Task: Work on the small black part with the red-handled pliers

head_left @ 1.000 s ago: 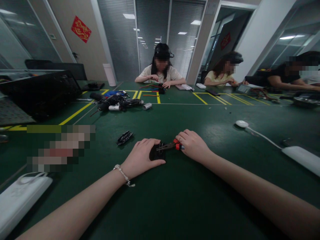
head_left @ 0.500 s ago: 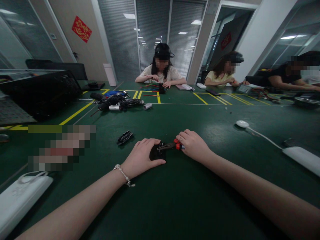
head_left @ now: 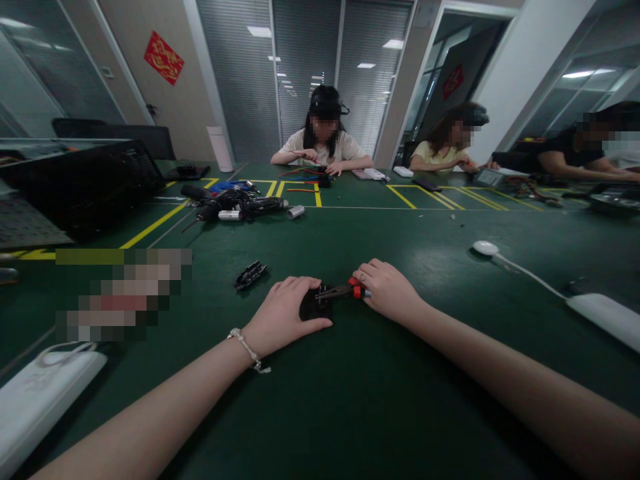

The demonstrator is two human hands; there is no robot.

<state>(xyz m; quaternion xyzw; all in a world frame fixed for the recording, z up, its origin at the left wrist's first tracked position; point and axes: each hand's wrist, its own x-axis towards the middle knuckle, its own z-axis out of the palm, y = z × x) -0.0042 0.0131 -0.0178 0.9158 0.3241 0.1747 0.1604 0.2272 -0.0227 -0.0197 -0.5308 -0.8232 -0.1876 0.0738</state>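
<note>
My left hand (head_left: 284, 315) rests on the green table (head_left: 350, 400), fingers wrapped round a small black part (head_left: 313, 308) that it holds down. My right hand (head_left: 387, 290) is closed on the red handles of a pair of pliers (head_left: 343, 291). The plier jaws point left and meet the top of the black part. A second small black part (head_left: 250, 275) lies loose on the table a little to the left of my left hand.
A pile of black tools and a silver cylinder (head_left: 235, 203) lies further back on the left. A white box (head_left: 40, 397) sits at the near left, a white puck and cable (head_left: 487, 249) at the right. Three people work across the table.
</note>
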